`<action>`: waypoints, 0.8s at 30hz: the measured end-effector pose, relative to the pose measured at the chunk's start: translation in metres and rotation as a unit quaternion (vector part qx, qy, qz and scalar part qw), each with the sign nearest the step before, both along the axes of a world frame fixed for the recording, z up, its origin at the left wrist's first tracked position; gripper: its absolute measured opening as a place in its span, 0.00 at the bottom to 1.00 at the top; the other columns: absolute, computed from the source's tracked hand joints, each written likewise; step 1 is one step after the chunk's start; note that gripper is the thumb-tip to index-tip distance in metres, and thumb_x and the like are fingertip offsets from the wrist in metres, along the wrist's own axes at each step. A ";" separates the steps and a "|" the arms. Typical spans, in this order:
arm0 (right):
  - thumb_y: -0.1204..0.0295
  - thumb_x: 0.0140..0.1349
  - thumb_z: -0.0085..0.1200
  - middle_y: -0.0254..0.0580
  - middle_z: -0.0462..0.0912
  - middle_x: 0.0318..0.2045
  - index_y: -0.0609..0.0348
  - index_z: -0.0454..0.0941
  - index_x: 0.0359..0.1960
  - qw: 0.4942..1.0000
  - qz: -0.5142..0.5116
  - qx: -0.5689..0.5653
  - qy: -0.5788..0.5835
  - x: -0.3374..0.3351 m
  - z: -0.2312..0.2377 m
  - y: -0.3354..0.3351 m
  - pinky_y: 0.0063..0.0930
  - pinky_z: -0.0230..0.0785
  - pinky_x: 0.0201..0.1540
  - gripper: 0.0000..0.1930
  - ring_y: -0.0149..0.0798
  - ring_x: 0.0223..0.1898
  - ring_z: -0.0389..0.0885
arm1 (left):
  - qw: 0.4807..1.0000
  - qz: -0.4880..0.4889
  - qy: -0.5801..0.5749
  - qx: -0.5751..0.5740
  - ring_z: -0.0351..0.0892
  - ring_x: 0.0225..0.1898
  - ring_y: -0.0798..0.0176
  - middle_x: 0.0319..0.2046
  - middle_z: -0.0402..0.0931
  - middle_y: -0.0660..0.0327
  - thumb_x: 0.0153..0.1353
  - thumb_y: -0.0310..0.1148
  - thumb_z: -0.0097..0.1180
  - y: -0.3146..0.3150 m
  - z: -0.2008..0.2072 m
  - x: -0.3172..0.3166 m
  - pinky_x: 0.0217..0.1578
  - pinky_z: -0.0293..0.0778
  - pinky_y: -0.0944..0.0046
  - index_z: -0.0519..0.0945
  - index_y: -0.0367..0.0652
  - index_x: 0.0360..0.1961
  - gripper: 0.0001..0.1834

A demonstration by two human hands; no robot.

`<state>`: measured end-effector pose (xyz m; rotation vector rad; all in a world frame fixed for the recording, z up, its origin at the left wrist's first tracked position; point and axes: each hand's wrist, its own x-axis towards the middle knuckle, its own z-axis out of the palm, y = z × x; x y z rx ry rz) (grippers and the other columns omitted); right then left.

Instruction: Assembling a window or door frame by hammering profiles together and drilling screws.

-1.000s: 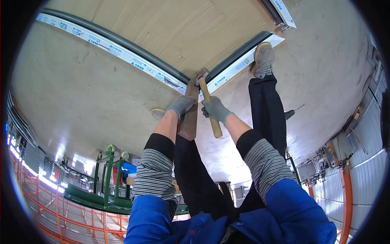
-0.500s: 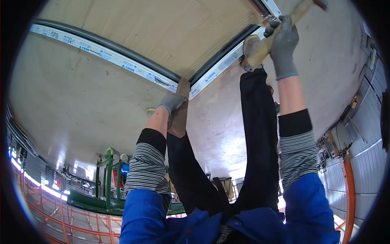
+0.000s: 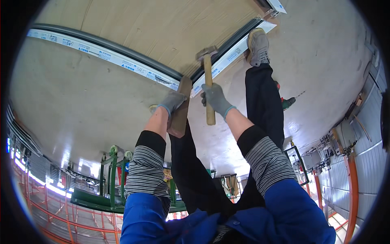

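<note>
My left hand [image 3: 174,101], in a grey glove, grips a brown wooden block [image 3: 183,107]. The block's far end rests at the corner of a frame [image 3: 134,68] whose profiles carry white printed film and dark inner edges. My gloved right hand [image 3: 217,99] is wrapped round the wooden handle of a hammer [image 3: 208,73]. The hammer's metal head points away from me, over the right-hand profile [image 3: 227,59] and just right of the block's far end. Between the profiles lies a brown sheet-like panel [image 3: 162,32].
My right shoe [image 3: 258,44] stands against the right-hand profile. On the grey floor [image 3: 81,93] beyond my right leg lies a green power drill [image 3: 288,103] with a long bit. Green metal trolleys [image 3: 111,175] and orange railings [image 3: 61,211] appear along the lower left.
My right hand has swung the hammer from the far right inward to beside the block. My right foot has shifted slightly outward. The left hand keeps its hold on the block.
</note>
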<state>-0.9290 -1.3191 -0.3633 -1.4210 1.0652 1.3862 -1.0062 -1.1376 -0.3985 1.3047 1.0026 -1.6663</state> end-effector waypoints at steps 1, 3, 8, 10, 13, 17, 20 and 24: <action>0.64 0.68 0.54 0.43 0.77 0.24 0.64 0.71 0.43 0.999 0.017 0.031 -0.009 -0.007 -0.001 0.001 0.36 0.72 0.20 0.14 0.37 0.17 0.76 | 1.000 -0.023 -0.017 0.004 0.82 0.46 0.54 0.46 0.83 0.48 0.65 0.45 0.58 0.003 -0.003 0.001 0.50 0.74 0.57 0.81 0.30 0.51 0.26; 0.64 0.68 0.55 0.43 0.77 0.24 0.65 0.72 0.43 0.995 0.064 0.050 0.051 -0.012 0.003 0.002 0.36 0.72 0.20 0.15 0.37 0.17 0.76 | 0.998 -0.045 -0.033 0.006 0.82 0.47 0.55 0.46 0.83 0.48 0.65 0.45 0.59 0.002 -0.011 -0.005 0.50 0.74 0.58 0.82 0.30 0.51 0.26; 0.64 0.66 0.59 0.42 0.78 0.23 0.65 0.76 0.40 0.989 0.096 0.074 0.087 0.054 0.005 -0.011 0.37 0.72 0.21 0.14 0.37 0.17 0.76 | 1.000 0.004 -0.016 0.026 0.84 0.50 0.48 0.48 0.83 0.44 0.58 0.43 0.62 -0.002 -0.014 -0.016 0.51 0.76 0.56 0.82 0.30 0.50 0.27; 0.66 0.65 0.60 0.40 0.78 0.22 0.64 0.77 0.39 0.994 0.079 0.072 -0.029 0.121 0.028 -0.003 0.36 0.72 0.19 0.12 0.37 0.17 0.76 | 0.999 0.005 -0.011 0.044 0.84 0.49 0.48 0.47 0.83 0.44 0.58 0.44 0.62 0.016 -0.010 -0.038 0.50 0.76 0.56 0.82 0.31 0.50 0.27; 0.63 0.67 0.56 0.39 0.78 0.21 0.59 0.77 0.32 0.957 0.053 0.008 -0.286 0.240 0.069 -0.028 0.29 0.70 0.18 0.12 0.33 0.17 0.77 | 0.999 0.016 -0.006 0.031 0.84 0.49 0.49 0.48 0.83 0.45 0.59 0.44 0.62 -0.002 -0.001 -0.016 0.51 0.76 0.56 0.82 0.31 0.51 0.27; 0.56 0.67 0.56 0.38 0.78 0.23 0.59 0.77 0.31 0.897 -0.081 -0.101 -0.422 0.242 0.067 -0.015 0.32 0.70 0.23 0.18 0.35 0.19 0.77 | 0.999 0.018 -0.002 0.039 0.83 0.51 0.49 0.50 0.82 0.45 0.59 0.45 0.61 0.011 0.011 -0.012 0.51 0.76 0.55 0.82 0.32 0.52 0.28; 0.54 0.69 0.51 0.43 0.79 0.30 0.61 0.78 0.32 0.933 0.023 -0.198 -0.300 0.076 0.014 -0.016 0.32 0.73 0.35 0.20 0.38 0.33 0.81 | 0.999 0.010 0.013 0.033 0.83 0.52 0.49 0.51 0.82 0.45 0.60 0.45 0.60 0.015 0.017 -0.009 0.52 0.75 0.54 0.82 0.32 0.52 0.27; 0.66 0.65 0.58 0.45 0.81 0.27 0.65 0.77 0.43 0.970 0.214 0.095 0.062 -0.016 -0.021 -0.045 0.39 0.74 0.24 0.13 0.42 0.20 0.79 | 0.985 -0.125 -0.114 -0.024 0.83 0.48 0.53 0.49 0.82 0.47 0.63 0.46 0.58 -0.012 -0.006 -0.003 0.50 0.74 0.56 0.80 0.29 0.53 0.29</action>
